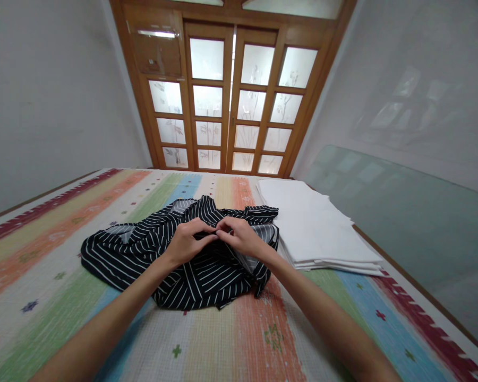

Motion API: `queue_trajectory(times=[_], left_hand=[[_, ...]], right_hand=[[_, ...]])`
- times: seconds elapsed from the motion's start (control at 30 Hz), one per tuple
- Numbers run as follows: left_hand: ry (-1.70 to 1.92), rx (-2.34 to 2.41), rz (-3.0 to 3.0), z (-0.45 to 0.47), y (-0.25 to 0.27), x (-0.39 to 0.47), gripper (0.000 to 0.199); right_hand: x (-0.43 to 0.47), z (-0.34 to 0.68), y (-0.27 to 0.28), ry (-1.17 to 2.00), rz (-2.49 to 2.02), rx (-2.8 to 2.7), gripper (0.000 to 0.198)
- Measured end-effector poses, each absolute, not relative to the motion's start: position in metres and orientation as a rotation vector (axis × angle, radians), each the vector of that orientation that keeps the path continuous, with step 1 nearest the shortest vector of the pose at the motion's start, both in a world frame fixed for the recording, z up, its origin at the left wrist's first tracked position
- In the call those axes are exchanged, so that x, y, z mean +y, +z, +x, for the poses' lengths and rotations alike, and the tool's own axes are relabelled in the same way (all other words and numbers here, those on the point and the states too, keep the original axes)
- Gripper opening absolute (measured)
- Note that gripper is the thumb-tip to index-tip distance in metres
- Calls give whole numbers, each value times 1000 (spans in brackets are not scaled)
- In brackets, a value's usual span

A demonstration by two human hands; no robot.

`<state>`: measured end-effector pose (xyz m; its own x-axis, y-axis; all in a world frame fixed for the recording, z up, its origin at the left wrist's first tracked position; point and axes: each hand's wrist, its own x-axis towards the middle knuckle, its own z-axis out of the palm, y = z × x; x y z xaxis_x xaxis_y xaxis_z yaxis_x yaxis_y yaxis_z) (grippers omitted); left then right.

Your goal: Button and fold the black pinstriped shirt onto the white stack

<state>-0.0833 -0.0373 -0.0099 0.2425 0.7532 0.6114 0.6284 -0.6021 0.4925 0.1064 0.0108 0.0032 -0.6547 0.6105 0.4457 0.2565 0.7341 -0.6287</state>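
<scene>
A black shirt with white stripes (207,281) lies crumpled on the striped bedspread (207,345), its grey inner side showing in places. Over its middle, my left hand (189,241) comes in from the left with thumb and fingers pinched on the fabric. My right hand (239,233) meets it from the right, also pinching the shirt, and the fingertips of both hands nearly touch. What exactly lies between the fingertips, a button or an edge of cloth, is too small to make out.
A stack of white sheets (318,228) lies right of the shirt, close to its edge. Behind the bed stand wooden doors with glass panes (231,95). A pale green panel (398,212) leans along the right wall.
</scene>
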Motion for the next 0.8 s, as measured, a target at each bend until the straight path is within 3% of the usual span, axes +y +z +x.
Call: queue_trajectory(times=[0.17,0.53,0.8], left_hand=[[1202,1315,2124,-84,-8,-36,14],[898,1394,2208,-117,-2,-39,25],[1063,1392,2159,-114,-15,-38,19]], right_hand=[[8,111,6,783,-601,-2354,3],[24,143,24,562,-816,-2361,6],[35,154,22,442,-1044,-2483,8]])
